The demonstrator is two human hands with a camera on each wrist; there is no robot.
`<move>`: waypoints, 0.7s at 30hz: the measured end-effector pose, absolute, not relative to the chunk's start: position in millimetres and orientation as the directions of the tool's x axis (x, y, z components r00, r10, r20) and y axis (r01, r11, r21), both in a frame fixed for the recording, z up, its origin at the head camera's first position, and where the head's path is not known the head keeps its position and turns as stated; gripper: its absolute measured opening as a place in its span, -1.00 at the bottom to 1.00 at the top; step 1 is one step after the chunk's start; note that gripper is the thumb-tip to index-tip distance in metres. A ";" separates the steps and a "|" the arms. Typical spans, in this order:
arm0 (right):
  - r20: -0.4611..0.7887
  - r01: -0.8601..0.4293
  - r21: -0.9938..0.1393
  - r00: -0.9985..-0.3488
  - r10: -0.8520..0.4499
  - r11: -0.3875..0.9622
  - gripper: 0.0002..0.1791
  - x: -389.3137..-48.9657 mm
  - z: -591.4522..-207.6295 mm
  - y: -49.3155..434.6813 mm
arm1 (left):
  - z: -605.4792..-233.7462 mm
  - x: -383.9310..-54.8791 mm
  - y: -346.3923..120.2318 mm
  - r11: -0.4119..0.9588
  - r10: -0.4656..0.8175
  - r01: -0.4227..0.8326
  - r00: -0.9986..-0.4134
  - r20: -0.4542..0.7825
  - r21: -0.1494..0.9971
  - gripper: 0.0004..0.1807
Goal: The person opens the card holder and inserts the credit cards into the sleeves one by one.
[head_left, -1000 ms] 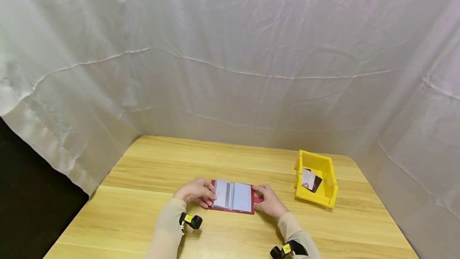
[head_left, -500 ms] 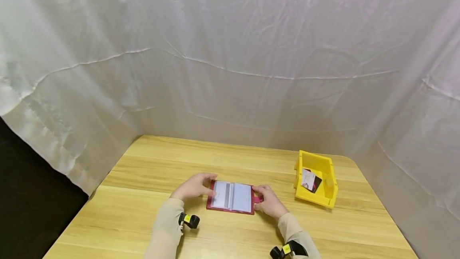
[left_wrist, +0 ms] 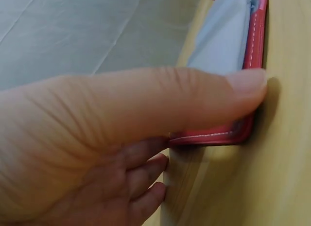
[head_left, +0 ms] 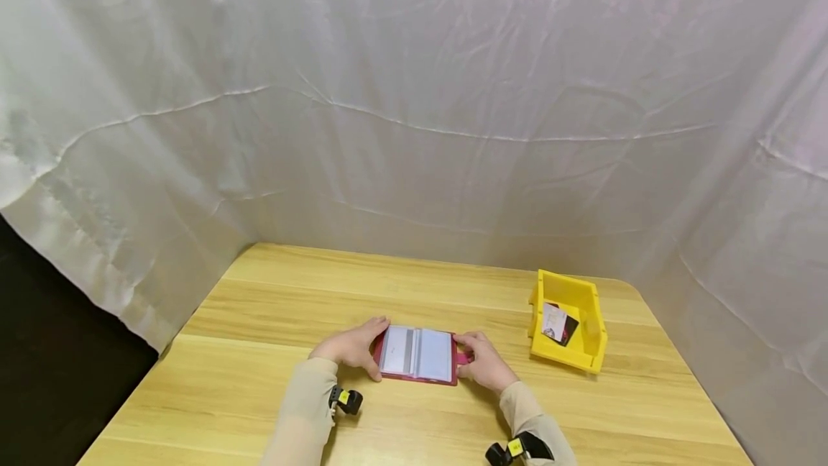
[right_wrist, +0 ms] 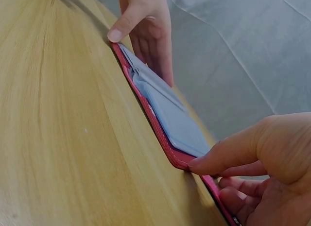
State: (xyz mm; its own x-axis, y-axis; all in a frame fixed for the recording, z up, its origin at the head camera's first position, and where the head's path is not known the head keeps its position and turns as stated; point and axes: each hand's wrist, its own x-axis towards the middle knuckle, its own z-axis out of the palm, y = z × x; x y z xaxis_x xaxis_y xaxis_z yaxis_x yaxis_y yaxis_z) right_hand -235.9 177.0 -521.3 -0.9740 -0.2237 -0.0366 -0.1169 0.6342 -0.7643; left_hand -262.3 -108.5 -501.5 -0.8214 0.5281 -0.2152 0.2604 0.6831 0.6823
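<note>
The left hand [head_left: 352,345] is spread along the left end of a red card holder [head_left: 456,372], its straight thumb at the near-left corner and its fingers reaching to the far-left one; how hard it presses, I cannot tell. With so light-looking a hold, that end could slip or spring up if the cover is stiff. The holder lies spread out around the middle of the table [head_left: 291,293], between the side edges. Its loose clear sleeves [head_left: 397,351] could crease or flop over if the thumb drags across them. At its right end, the right hand [head_left: 489,365] pinches the cover beside the pink clasp tab [head_left: 463,359]; an uneven pull there might swing the holder askew or bend the tab.

Leftmost in the room is a dark area [head_left: 52,351], past the hem of a pale, wrinkled cloth [head_left: 453,56] that hangs beyond the table's left, far and right edges. The tabletop is light, wood-grained and smooth, so the holder may slide easily. Near its far-right corner, well apart from the hands, stands a yellow bin [head_left: 563,357], with a white card [head_left: 553,322] overlapping a dark card [head_left: 571,331] inside.
</note>
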 end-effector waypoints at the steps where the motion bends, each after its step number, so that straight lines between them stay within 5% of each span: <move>1: -0.036 -0.119 -0.764 -0.974 -0.226 0.634 -0.27 -235.7 -521.1 177.0 | -502.0 -262.4 -107.7 0.686 0.526 0.260 -0.822 -0.216 0.680 0.19; 11: -0.052 -0.125 -0.834 -0.952 -0.302 0.537 -0.30 -239.7 -512.6 192.3 | -504.7 -260.9 -107.1 0.693 0.516 0.262 -0.831 -0.207 0.672 0.17; 21: -0.037 -0.045 -0.943 -0.971 -0.236 0.331 -0.47 -262.8 -453.1 266.0 | -508.4 -260.1 -106.3 0.676 0.522 0.265 -0.831 -0.192 0.688 0.15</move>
State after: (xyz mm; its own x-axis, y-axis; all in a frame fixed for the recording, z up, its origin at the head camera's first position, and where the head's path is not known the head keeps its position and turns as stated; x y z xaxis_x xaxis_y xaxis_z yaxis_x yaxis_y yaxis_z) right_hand -262.8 266.0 -453.1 -0.9710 -0.2360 -0.0369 -0.0447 0.3312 -0.9425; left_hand -260.1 -106.3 -508.4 -0.8313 0.5217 -0.1918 0.2652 0.6755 0.6880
